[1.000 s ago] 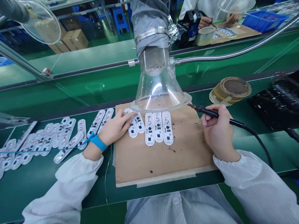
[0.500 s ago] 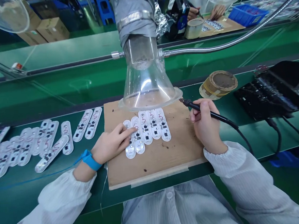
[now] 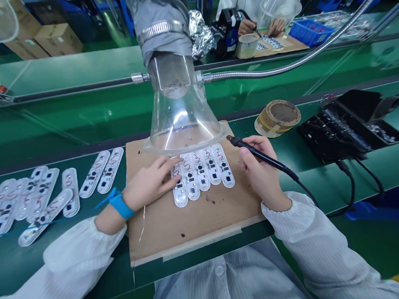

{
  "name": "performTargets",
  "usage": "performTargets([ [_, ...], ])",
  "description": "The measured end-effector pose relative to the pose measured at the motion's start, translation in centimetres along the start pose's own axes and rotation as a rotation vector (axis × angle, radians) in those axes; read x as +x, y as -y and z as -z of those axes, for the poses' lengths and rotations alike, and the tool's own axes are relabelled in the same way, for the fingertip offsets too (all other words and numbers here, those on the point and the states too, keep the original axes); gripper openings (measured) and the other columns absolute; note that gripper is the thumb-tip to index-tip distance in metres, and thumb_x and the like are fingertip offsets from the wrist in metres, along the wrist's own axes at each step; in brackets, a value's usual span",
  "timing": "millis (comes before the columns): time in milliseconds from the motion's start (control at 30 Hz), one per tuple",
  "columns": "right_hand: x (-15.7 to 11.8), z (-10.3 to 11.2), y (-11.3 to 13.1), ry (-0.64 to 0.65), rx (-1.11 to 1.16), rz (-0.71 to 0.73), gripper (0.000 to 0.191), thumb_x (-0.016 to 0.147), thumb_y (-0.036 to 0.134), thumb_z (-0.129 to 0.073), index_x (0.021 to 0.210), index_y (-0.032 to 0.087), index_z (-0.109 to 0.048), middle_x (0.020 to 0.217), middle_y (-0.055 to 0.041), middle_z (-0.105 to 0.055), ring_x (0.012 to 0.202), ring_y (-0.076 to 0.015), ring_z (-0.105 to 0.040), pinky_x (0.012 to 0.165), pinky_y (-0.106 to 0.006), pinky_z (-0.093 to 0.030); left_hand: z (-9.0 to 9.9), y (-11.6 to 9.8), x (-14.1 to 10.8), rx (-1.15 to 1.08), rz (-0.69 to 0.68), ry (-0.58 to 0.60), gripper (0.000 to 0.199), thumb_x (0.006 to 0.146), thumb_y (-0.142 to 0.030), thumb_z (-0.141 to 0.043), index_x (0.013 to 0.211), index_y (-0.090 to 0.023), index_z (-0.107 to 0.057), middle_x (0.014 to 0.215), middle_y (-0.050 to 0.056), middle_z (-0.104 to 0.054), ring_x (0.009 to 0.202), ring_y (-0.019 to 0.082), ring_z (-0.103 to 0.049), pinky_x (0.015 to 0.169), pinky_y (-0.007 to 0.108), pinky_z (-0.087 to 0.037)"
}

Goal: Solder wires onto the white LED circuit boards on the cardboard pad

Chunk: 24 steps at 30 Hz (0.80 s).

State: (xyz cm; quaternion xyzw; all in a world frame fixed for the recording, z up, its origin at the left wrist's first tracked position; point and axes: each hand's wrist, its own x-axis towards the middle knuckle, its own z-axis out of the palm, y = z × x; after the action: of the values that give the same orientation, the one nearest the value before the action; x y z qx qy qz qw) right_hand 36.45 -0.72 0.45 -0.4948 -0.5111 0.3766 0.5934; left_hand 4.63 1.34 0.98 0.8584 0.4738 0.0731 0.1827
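My left hand (image 3: 150, 182) lies over the left end of a row of several slim white circuit boards (image 3: 201, 170). Its fingers are stretched out across the upper end of the leftmost board (image 3: 179, 192), and the thumb, held apart, touches that board lower down. Black chips and thin red wires show on the boards, which rest side by side on a brown cardboard sheet (image 3: 157, 234). Closed round a black soldering iron (image 3: 257, 153), my right hand (image 3: 261, 177) stays right of the row. The iron's tip points up-left, near the rim of the clear hood, away from the boards.
Above the cardboard hangs a clear fume hood (image 3: 185, 118) on a grey duct. More boards (image 3: 35, 197) lie at left. Right stand a round tin (image 3: 277, 118) and a black box (image 3: 344, 128) with cables. Across the bench, a co-worker's hands (image 3: 275, 27) hold a tool over boards.
The view has swung right. My left hand has slid the boards rightward on the cardboard, and its fingers now reach their upper ends. My right hand keeps the soldering iron.
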Motion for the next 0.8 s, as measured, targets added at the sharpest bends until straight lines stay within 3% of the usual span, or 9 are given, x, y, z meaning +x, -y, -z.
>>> performTargets([
  [100, -0.3, -0.1, 0.0, 0.048, -0.058, 0.054, 0.020, 0.100, 0.039, -0.079, 0.112, 0.027, -0.069, 0.086, 0.0025, -0.065, 0.063, -0.0127, -0.056, 0.058, -0.027, -0.049, 0.7, 2.2, 0.5, -0.240, -0.009, -0.060, 0.033, 0.105, -0.047, -0.054, 0.120, -0.019, -0.067, 0.088, 0.004, -0.067, 0.073, 0.019, -0.063, 0.067, 0.031, -0.051],
  [200, -0.5, -0.2, -0.3, 0.086, -0.116, 0.111, 0.019, 0.100, 0.041, -0.080, 0.106, 0.025, -0.071, 0.086, 0.0005, -0.068, 0.065, -0.0140, -0.060, 0.061, -0.029, -0.052, 0.5, 3.7, 0.2, -0.393, 0.036, -0.132, 0.021, 0.103, -0.038, -0.050, 0.098, -0.020, -0.059, 0.084, 0.003, -0.065, 0.068, 0.016, -0.057, 0.062, 0.029, -0.047],
  [367, -0.8, -0.1, -1.0, 0.166, -0.030, 0.129, 0.022, 0.105, 0.045, -0.073, 0.097, 0.025, -0.071, 0.078, 0.0009, -0.065, 0.063, -0.0151, -0.062, 0.060, -0.030, -0.050, 0.0, 3.3, -0.3, -0.450, 0.093, -0.191, 0.027, 0.109, -0.040, -0.046, 0.102, -0.021, -0.064, 0.085, 0.003, -0.069, 0.078, 0.019, -0.063, 0.070, 0.032, -0.050],
  [433, -0.8, 0.1, -1.0, 0.207, 0.042, 0.108, 0.024, 0.108, 0.045, -0.069, 0.095, 0.025, -0.070, 0.076, 0.0013, -0.065, 0.060, -0.0145, -0.060, 0.056, -0.029, -0.047, 0.0, 2.4, -0.4, -0.472, 0.049, -0.181, 0.028, 0.109, -0.042, -0.051, 0.107, -0.021, -0.069, 0.092, 0.004, -0.074, 0.083, 0.020, -0.067, 0.075, 0.032, -0.053],
  [500, -0.8, 0.2, -0.9, 0.246, 0.078, 0.109, 0.023, 0.108, 0.044, -0.068, 0.095, 0.026, -0.071, 0.075, 0.0010, -0.065, 0.058, -0.0143, -0.058, 0.053, -0.029, -0.045, 0.0, 1.8, -0.5, -0.480, -0.022, -0.162, 0.027, 0.108, -0.040, -0.054, 0.107, -0.021, -0.073, 0.083, 0.001, -0.071, 0.074, 0.017, -0.064, 0.073, 0.030, -0.052],
  [633, -1.0, 0.3, -0.5, 0.301, -0.042, 0.171, 0.020, 0.106, 0.044, -0.070, 0.097, 0.026, -0.074, 0.078, -0.0025, -0.070, 0.064, -0.0183, -0.064, 0.058, -0.032, -0.048, -0.4, 1.3, -0.9, -0.429, -0.046, -0.204, 0.021, 0.107, -0.038, -0.058, 0.100, -0.022, -0.071, 0.058, -0.008, -0.044, 0.051, 0.012, -0.043, 0.057, 0.025, -0.039],
  [800, -1.0, 0.3, 0.0, 0.385, -0.149, 0.226, 0.018, 0.106, 0.042, -0.069, 0.097, 0.027, -0.074, 0.079, -0.0035, -0.072, 0.069, -0.0207, -0.066, 0.063, -0.036, -0.051, -0.8, 1.2, -1.0, -0.363, 0.000, -0.225, 0.022, 0.104, -0.041, -0.061, 0.091, -0.024, -0.064, 0.058, -0.007, -0.050, 0.051, 0.012, -0.048, 0.055, 0.026, -0.036],
])
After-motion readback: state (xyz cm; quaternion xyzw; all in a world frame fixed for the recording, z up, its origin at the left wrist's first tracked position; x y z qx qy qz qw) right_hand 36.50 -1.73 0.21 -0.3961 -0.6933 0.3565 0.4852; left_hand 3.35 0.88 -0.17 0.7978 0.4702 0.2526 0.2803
